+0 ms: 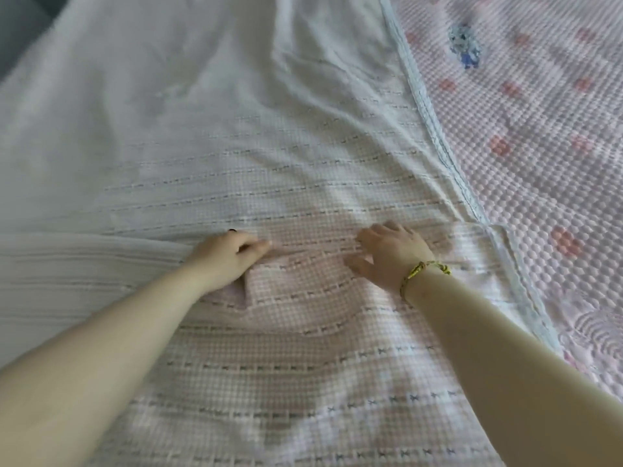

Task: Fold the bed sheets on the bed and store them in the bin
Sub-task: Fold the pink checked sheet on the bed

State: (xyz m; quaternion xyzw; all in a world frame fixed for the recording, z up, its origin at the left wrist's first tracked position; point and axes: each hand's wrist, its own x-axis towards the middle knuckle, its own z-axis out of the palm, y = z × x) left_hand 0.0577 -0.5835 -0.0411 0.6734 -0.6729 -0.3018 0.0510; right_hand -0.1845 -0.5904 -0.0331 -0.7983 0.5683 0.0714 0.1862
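Observation:
A thin white sheet [209,139] with woven stripe lines lies spread over the bed, creased towards the upper right, and its pale blue hem [435,129] runs diagonally down the right side. My left hand [226,257] rests on the sheet near the middle and pinches a small fold of it between thumb and fingers. My right hand [387,251], a yellow band on its wrist, presses on the sheet a little to the right with fingers spread. No bin is in view.
A pink bubble-textured bed cover [539,136] with red squares and a small blue figure lies bare on the right, beyond the sheet's hem. A dark grey surface [17,25] shows past the bed at the top left corner.

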